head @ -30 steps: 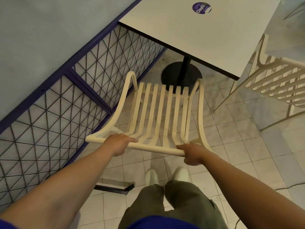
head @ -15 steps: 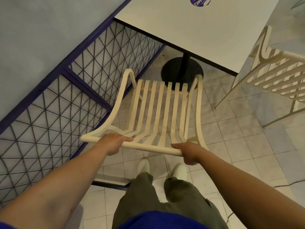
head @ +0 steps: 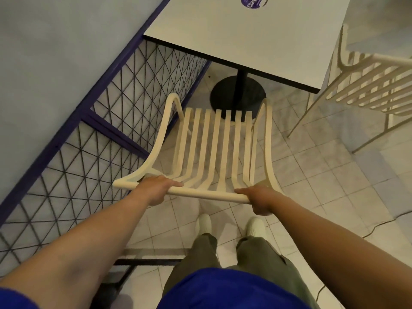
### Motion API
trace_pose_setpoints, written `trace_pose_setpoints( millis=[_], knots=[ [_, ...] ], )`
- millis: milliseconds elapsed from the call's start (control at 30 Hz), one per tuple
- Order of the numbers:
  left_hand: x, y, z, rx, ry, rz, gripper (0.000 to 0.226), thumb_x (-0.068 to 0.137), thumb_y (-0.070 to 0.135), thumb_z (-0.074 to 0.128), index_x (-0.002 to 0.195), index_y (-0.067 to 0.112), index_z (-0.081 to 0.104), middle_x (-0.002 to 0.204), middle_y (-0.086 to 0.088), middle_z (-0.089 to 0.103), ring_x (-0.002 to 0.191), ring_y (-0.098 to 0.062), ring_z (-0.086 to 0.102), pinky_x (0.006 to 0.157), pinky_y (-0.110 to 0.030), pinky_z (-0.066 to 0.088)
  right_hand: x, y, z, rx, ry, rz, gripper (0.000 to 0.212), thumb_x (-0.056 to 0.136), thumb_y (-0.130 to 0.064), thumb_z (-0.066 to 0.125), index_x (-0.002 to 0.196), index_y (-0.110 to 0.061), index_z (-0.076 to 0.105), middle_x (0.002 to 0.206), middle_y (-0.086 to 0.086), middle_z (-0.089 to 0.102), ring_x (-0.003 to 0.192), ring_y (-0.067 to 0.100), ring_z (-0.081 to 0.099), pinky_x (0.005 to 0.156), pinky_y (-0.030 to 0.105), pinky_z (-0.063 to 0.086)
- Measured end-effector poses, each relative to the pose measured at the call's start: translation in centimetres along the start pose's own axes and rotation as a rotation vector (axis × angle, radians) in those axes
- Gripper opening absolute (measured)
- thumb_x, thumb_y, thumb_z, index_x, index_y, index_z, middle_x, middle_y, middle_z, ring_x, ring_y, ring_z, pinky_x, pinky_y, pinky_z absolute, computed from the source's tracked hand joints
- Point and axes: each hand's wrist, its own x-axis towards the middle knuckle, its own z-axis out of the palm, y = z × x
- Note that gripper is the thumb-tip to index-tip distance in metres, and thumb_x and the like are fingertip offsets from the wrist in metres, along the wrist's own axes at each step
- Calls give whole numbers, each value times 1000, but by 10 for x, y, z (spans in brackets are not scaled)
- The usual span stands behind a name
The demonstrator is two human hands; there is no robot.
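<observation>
A cream slatted chair [head: 207, 194] stands on the tiled floor [head: 312, 175], seen from above and behind, its seat facing a white square counter [head: 256, 36]. The left hand [head: 158, 188] and the right hand [head: 259, 200] each grasp the top rail of its backrest, fingers curled over it, one near each end. Whether the legs rest on the floor or are lifted cannot be told.

The front of the seat lies near the counter's round black base [head: 225, 94]. The chair's left arm runs close beside a purple-framed wire mesh fence [head: 66, 175]. A second cream chair [head: 367, 85] sits at the counter's right side, well apart.

Pushed forward, the seat front would likely knock the black base, or the raised arms could strike the counter's edge. Any drift leftward may snag the arm in the mesh. A thin cable [head: 383, 224] on the floor at the right could catch a foot stepping back.
</observation>
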Motion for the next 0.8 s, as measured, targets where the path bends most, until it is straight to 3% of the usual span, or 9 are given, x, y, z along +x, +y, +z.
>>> trace_pose_setpoints(
  millis=[233,433,800],
  knots=[
    [7,-44,-15,57,-25,13,81,94,-2,45,146,59,33,122,1,54,96,-19,49,86,-39,47,21,-38,9,65,20,31,73,85,-5,62,145,-39,37,111,0,59,91,18,55,86,35,50],
    [10,-71,-11,101,-55,29,89,90,-4,44,142,67,29,134,-1,54,106,-26,57,82,-39,47,31,-62,22,111,38,40,70,85,-4,63,144,-34,40,119,4,59,102,24,58,92,38,49],
    [2,-105,-14,138,-58,32,83,94,2,49,141,68,29,142,5,53,112,-20,59,81,-34,49,43,-98,34,172,42,-16,66,85,-4,65,143,-25,43,124,7,58,107,25,58,93,37,47]
  ],
)
